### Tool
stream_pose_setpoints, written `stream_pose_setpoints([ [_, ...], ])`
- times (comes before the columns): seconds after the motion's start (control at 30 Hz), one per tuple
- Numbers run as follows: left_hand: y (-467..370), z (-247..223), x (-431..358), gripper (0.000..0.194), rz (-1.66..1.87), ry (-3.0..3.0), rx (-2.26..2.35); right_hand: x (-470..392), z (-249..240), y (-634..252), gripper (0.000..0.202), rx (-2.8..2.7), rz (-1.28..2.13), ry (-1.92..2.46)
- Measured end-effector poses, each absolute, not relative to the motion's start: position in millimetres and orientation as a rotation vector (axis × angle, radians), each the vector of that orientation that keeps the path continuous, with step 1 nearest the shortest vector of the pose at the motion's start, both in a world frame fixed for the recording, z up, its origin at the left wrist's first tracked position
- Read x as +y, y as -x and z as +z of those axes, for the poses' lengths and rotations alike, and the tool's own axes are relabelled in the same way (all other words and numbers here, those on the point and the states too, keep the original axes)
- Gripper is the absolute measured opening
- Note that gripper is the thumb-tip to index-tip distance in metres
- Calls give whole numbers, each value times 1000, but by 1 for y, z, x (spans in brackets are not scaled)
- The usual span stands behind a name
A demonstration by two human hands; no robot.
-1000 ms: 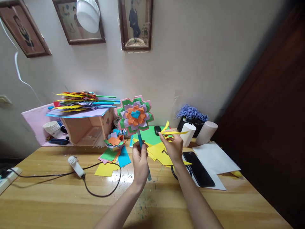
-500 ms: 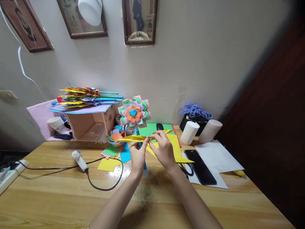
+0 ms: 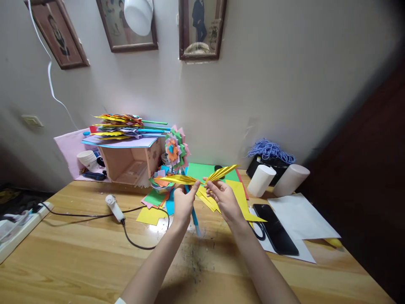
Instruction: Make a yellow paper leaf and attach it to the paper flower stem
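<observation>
Both hands pinch a pleated yellow paper leaf pair around the blue stem of a layered paper flower. My left hand (image 3: 184,203) is closed on the left pleated yellow paper leaf (image 3: 179,180) near its inner end. With thumb and fingers, my right hand (image 3: 223,198) pinches the right yellow leaf (image 3: 224,172), which slants up and to the right. The paper flower (image 3: 177,147) has pink, green, lilac and orange petals and is turned sideways. Its blue stem (image 3: 194,217) runs down behind my left hand. Whether the leaves are attached to the stem cannot be seen.
Yellow paper (image 3: 237,194), a phone (image 3: 276,228) and partly hidden scissors (image 3: 259,231) lie on the right. Behind them stand white rolls (image 3: 262,180). On the left are a pink box (image 3: 126,162) topped with paper flowers (image 3: 118,126), paper scraps (image 3: 155,197) and a cabled white device (image 3: 114,207).
The right leaf has swung up and spread out from behind my right hand. The flower has turned from facing me to sideways. The whole view has shifted slightly.
</observation>
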State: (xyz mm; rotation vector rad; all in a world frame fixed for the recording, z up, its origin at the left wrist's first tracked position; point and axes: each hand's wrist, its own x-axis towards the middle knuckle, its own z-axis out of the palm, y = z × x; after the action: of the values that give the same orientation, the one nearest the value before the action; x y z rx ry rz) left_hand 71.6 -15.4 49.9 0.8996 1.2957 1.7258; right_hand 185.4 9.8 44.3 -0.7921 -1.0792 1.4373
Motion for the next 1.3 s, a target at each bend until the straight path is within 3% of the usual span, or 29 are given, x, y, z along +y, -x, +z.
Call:
stream_pose_setpoints([
  [0.5, -67, 54, -19, 29, 1576, -1288, 1310, 11, 51, -203, 26, -1561, 1234, 995],
  [0.73, -47, 58, -14, 34, 1703, -1075, 1260, 14, 53, -208, 27, -1632, 1209, 1096],
  [1.07, -38, 60, -10, 42, 1614, -971, 1292, 10, 46, -206, 25, -1892, 1166, 1050],
  [1.3, -45, 57, -12, 36, 1788, -1050, 1421, 25, 39, -206, 29, -1354, 1240, 1029],
])
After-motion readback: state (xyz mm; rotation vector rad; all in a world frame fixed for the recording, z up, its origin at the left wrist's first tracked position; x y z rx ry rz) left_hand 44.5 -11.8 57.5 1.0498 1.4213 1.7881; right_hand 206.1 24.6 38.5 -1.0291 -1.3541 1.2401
